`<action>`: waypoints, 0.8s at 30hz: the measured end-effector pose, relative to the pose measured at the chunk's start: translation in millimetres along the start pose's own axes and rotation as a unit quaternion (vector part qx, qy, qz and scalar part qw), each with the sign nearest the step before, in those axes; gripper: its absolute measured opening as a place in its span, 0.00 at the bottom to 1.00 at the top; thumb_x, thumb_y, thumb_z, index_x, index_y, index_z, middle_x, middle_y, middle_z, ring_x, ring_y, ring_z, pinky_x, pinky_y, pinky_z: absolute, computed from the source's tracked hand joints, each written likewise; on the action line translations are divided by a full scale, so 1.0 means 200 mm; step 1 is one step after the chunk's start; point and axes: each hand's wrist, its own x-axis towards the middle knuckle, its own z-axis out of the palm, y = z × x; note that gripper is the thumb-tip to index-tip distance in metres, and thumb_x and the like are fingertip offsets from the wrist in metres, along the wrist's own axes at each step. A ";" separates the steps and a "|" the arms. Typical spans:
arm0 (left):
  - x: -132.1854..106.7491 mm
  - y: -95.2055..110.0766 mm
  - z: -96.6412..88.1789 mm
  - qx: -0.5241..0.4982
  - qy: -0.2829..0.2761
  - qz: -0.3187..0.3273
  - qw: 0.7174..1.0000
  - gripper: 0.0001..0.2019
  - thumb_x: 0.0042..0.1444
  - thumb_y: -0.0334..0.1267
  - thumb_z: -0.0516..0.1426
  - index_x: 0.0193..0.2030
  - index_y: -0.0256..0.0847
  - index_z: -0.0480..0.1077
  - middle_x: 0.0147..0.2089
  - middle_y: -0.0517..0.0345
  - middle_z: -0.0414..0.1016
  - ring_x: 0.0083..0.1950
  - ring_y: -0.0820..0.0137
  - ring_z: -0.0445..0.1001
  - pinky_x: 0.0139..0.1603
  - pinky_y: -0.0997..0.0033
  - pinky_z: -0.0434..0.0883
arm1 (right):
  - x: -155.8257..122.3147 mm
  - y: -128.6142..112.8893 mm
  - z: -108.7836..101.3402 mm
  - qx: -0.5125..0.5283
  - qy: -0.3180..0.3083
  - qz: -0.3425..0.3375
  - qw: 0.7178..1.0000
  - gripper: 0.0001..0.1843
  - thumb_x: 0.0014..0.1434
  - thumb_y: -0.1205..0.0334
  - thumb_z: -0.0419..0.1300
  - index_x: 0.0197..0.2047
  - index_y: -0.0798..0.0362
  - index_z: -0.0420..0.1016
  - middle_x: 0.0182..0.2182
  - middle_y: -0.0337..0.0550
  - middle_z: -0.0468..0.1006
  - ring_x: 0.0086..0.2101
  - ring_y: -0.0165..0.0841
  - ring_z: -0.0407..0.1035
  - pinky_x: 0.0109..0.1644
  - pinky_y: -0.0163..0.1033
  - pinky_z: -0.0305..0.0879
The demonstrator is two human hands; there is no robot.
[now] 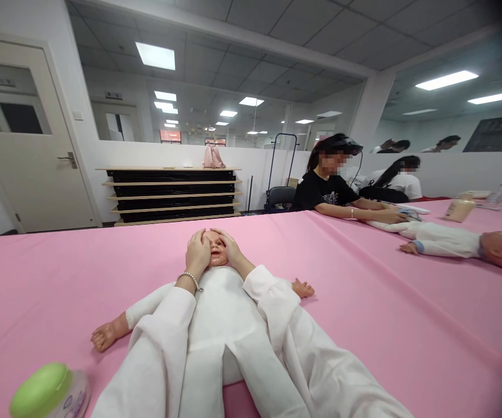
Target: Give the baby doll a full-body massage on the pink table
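A baby doll (218,313) in a white suit lies on its back on the pink tablecloth (364,302), head away from me. My left hand (197,253) rests flat on the left side of the doll's head (216,249), fingers stretched over its brow; a beaded bracelet sits on that wrist. My right hand (231,247) lies against the right side of the head, fingers extended toward the forehead. Both hands touch the face and hold nothing. White sleeves cover my forearms.
A jar with a green lid (50,392) stands at the near left. At the right, a person in black with a headset (327,186) handles another doll (460,241); a cream bottle (459,209) stands beyond. A door and a shelf stand at the back.
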 end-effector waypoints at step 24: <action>0.00 0.00 0.00 -0.007 -0.001 0.003 1.000 0.20 0.58 0.37 0.46 0.56 0.38 0.66 0.60 0.48 0.66 0.62 0.62 0.62 0.63 0.61 0.59 | -0.02 -0.02 0.00 0.038 -0.028 0.033 0.998 0.17 0.43 0.62 0.60 0.40 0.50 0.77 0.46 0.41 0.76 0.50 0.37 0.66 0.59 0.43 0.57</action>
